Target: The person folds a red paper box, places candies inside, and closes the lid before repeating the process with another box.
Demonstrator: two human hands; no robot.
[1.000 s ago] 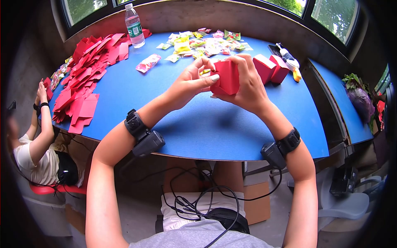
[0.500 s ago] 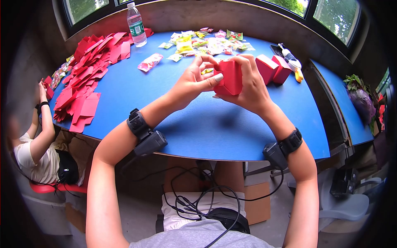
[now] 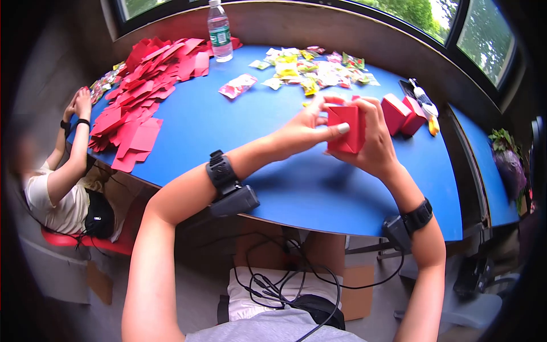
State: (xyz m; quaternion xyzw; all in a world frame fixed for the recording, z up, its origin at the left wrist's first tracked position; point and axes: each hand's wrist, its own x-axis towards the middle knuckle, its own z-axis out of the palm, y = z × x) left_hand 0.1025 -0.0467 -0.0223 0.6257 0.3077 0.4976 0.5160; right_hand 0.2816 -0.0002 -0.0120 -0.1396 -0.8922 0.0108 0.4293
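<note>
A small red box (image 3: 345,130) is held up above the blue table (image 3: 307,188) between my two hands. My left hand (image 3: 310,126) has its thumb pressed on the near face, its fingers bent behind the top left edge. On the right side, the fingers of my right hand (image 3: 373,137) wrap round the box. Two more red boxes (image 3: 394,114) stand on the table just beyond my right hand. Wrapped candies (image 3: 307,69) lie in a loose pile behind the held box, and one pink packet (image 3: 237,86) lies apart to the left.
Flat red card pieces (image 3: 142,97) are heaped along the left side, beside a water bottle (image 3: 220,34). A co-worker (image 3: 62,182) sits at the far left. A white and yellow object (image 3: 424,102) lies at the right. Black cables (image 3: 285,285) hang over my lap.
The view has shifted, so the table's contents appear further left or right than before. The held box now looks closed on its left side, where flaps stood open, and my left thumb lies across its face.
</note>
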